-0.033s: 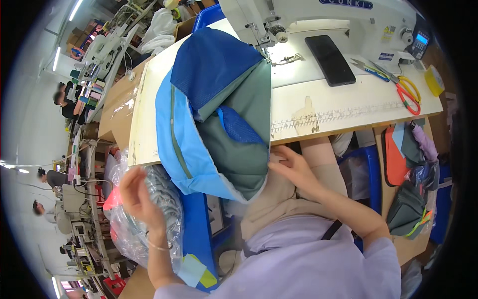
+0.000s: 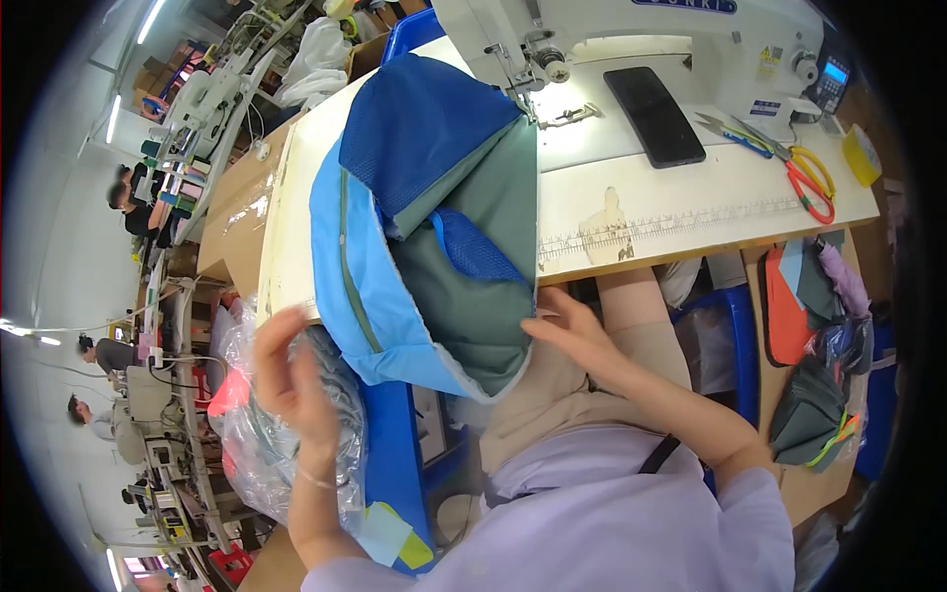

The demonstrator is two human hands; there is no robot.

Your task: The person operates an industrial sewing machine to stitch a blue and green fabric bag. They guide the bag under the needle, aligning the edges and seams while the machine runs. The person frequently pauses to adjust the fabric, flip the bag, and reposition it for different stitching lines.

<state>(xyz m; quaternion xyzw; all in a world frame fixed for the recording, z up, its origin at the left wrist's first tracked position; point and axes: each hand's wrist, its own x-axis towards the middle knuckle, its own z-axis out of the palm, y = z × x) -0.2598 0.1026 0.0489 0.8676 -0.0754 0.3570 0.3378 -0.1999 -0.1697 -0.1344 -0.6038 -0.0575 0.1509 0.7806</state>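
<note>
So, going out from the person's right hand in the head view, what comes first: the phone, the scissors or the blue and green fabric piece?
From the right hand:
1. Fabric piece, touching the hand at its lower edge.
2. Phone, on the table above the hand.
3. Scissors, far right on the table.

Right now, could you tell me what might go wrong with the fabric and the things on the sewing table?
The blue and green fabric piece hangs far over the table edge, held only by the right hand; it could slide off. The left hand is down at the plastic bag. Pulling the fabric might drag it against the needle area.
</note>
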